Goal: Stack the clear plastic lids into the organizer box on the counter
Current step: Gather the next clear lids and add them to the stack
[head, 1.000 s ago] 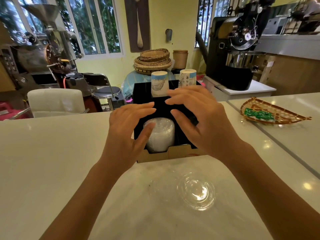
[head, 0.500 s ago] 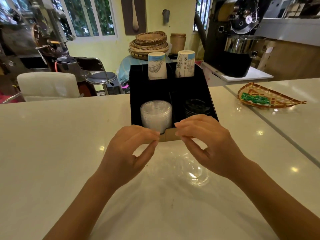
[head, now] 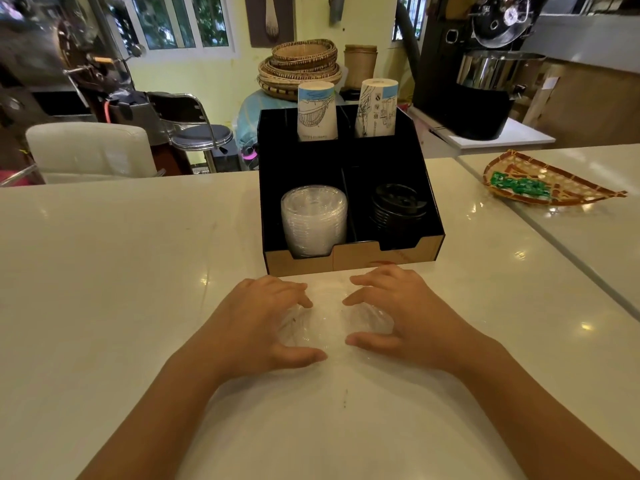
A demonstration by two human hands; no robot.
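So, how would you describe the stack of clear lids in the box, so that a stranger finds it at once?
Find the black organizer box standing on the white counter. Its near row has two compartments; the stack of clear lids fills the left one. Unlike the black lids beside it and the paper cups behind, it is see-through and ribbed.

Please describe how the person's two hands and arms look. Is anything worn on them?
Both forearms are bare up to the frame edge; no sleeve shows. The left hand and right hand wear no gloves, and no ring, watch or bracelet is visible. Fingernails look short and unpainted.
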